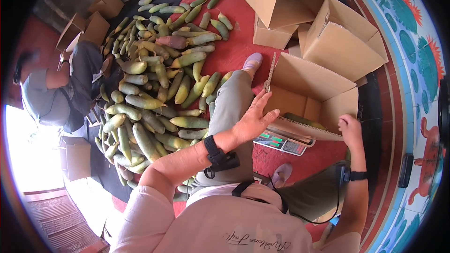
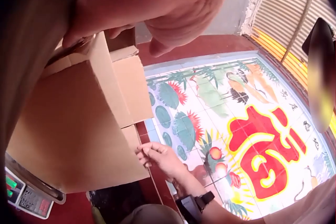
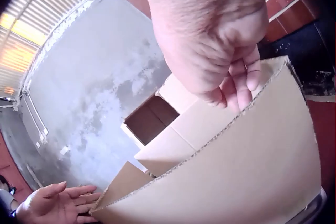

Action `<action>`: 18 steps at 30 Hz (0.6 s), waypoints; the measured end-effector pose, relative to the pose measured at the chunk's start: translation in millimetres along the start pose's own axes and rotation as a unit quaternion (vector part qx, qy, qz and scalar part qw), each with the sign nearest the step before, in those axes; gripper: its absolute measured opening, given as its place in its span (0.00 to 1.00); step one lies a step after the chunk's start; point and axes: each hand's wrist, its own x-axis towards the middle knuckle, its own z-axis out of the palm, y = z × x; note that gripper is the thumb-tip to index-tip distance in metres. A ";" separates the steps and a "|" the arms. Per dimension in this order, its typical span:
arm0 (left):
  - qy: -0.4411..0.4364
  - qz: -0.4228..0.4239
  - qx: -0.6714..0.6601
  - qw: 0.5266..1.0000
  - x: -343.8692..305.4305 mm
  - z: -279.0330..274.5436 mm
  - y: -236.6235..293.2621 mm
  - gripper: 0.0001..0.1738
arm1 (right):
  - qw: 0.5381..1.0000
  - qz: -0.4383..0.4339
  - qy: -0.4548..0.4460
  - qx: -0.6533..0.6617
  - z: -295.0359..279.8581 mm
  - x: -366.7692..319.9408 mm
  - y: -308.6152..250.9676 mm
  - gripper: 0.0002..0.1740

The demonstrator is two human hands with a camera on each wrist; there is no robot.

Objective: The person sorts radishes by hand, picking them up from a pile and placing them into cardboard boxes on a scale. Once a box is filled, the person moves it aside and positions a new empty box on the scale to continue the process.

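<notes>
An open cardboard box (image 1: 328,72) stands in front of the person, a green radish (image 1: 300,121) lying inside. My left hand (image 1: 255,118) is at the box's near left corner, its fingers spread and nearly straight, as the right wrist view also shows. My right hand (image 1: 351,131) hangs at the near right corner, its fingers loosely curled. In the right wrist view its fingertips (image 3: 244,99) lie right at the rim, with nothing between them. Under the near wall shows a digital scale (image 1: 286,144) with green displays. A large heap of green radishes (image 1: 147,103) covers the floor to the left.
More cardboard boxes (image 1: 344,37) are stacked behind the open one. Another person (image 1: 51,89) sits left of the heap, near further boxes (image 1: 96,28). A tiled picture wall (image 2: 220,129) runs along the right. Red floor covering (image 1: 234,28) lies beneath.
</notes>
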 end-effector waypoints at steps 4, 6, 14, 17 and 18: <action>0.006 -0.003 -0.135 0.991 -12.9 -29.7 31.5 0.28 | 0.981 -0.092 0.160 0.064 -21.5 -30.5 4.0 0.06; 0.021 -0.018 -0.160 0.987 -14.8 -60.4 26.1 0.24 | 0.976 -0.085 0.189 0.074 -30.8 -42.1 18.7 0.07; 0.210 -0.136 -0.126 0.960 -53.8 -175.2 -17.7 0.22 | 0.960 0.066 0.221 0.161 -38.2 -71.3 102.7 0.10; 0.220 -0.239 -0.075 0.943 -74.3 -190.7 -88.9 0.20 | 0.958 0.106 0.209 0.165 -26.3 -78.9 119.8 0.10; 0.210 -0.300 -0.027 0.930 -83.2 -194.0 -116.2 0.18 | 0.955 0.127 0.205 0.171 -24.3 -79.9 121.2 0.10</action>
